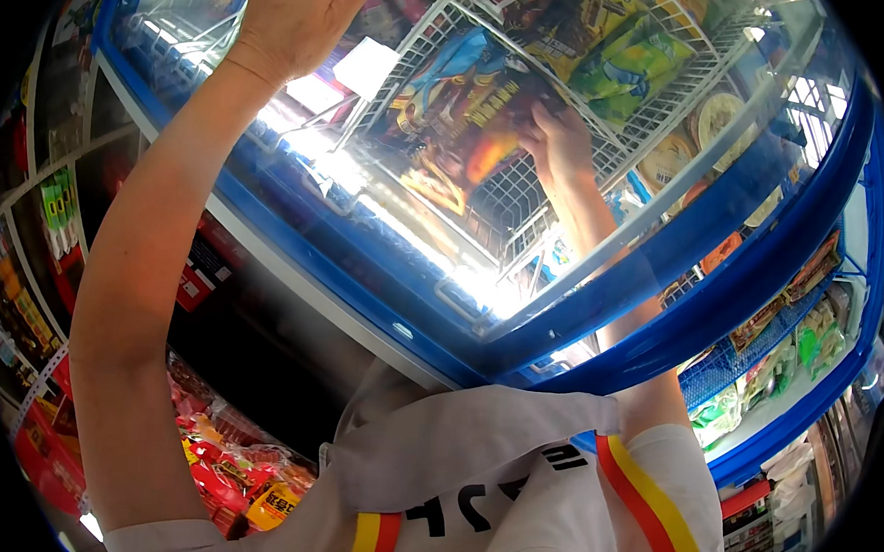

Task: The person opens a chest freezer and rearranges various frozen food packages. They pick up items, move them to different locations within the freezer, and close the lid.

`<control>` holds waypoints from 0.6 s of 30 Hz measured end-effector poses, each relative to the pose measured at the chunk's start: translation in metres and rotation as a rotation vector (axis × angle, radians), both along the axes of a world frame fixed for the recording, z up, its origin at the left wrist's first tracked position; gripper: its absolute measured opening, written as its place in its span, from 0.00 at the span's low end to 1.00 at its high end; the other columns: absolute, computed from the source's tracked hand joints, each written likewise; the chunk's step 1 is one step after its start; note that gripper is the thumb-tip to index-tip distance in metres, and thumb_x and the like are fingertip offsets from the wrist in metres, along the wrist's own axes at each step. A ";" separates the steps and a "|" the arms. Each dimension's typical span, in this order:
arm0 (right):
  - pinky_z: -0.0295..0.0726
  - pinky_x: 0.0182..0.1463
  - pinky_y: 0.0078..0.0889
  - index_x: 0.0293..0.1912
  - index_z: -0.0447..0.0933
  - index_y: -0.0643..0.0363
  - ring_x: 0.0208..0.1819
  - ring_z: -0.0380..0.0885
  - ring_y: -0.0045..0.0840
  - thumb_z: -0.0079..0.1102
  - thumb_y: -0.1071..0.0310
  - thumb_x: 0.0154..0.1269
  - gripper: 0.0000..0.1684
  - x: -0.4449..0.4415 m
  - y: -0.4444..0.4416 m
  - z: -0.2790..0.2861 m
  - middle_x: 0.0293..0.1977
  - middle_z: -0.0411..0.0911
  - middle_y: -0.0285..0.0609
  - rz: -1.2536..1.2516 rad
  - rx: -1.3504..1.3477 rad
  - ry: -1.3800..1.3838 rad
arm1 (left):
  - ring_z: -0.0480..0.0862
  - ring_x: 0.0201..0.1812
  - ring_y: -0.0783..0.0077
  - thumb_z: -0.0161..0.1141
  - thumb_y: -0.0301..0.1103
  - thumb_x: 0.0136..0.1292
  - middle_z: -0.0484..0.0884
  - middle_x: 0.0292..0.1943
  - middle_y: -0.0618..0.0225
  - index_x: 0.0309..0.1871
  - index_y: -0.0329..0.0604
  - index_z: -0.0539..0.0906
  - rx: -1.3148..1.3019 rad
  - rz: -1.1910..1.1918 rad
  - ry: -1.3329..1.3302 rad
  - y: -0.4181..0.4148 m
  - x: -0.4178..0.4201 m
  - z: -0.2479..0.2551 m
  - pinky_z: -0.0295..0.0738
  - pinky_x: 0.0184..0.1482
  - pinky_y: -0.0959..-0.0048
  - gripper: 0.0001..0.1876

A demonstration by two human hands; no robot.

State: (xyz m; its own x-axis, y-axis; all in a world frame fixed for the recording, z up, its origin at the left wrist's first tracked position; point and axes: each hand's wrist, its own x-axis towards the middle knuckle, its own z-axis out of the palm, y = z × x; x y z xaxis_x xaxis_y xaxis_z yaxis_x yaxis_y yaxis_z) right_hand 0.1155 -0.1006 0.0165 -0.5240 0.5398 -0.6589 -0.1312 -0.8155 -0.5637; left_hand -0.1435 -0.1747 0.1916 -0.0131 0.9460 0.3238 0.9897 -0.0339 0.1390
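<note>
My left hand [302, 21] is over the transparent lid of a blue-framed chest freezer, cut off by the top edge. Its fingertips are out of sight, so I cannot tell whether it presses on the lid. Under that lid [403, 304], my right hand [561, 147] reaches into a white wire basket [517, 197]. Thumb and fingers are at the right edge of a dark frozen-treat packet [487, 121] with an orange picture. Whether they grip it is blurred by the lid. A blue packet [461, 59] lies beside it, and a brown packet [436, 178] below.
Green packets [633, 68] fill the neighbouring basket compartment. A blank white tag [367, 68] hangs on the wire. Round tubs [665, 160] stand right of the basket. The blue freezer rim [709, 320] curves around my right arm. Red snack packets [236, 475] lie below left.
</note>
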 end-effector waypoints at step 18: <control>0.77 0.48 0.35 0.49 0.67 0.65 0.37 0.76 0.26 0.48 0.71 0.69 0.11 0.001 -0.019 0.001 0.40 0.77 0.44 0.056 0.081 0.026 | 0.68 0.59 0.50 0.51 0.29 0.58 0.69 0.57 0.56 0.58 0.46 0.70 -0.039 0.025 -0.026 0.001 0.008 -0.001 0.61 0.61 0.58 0.22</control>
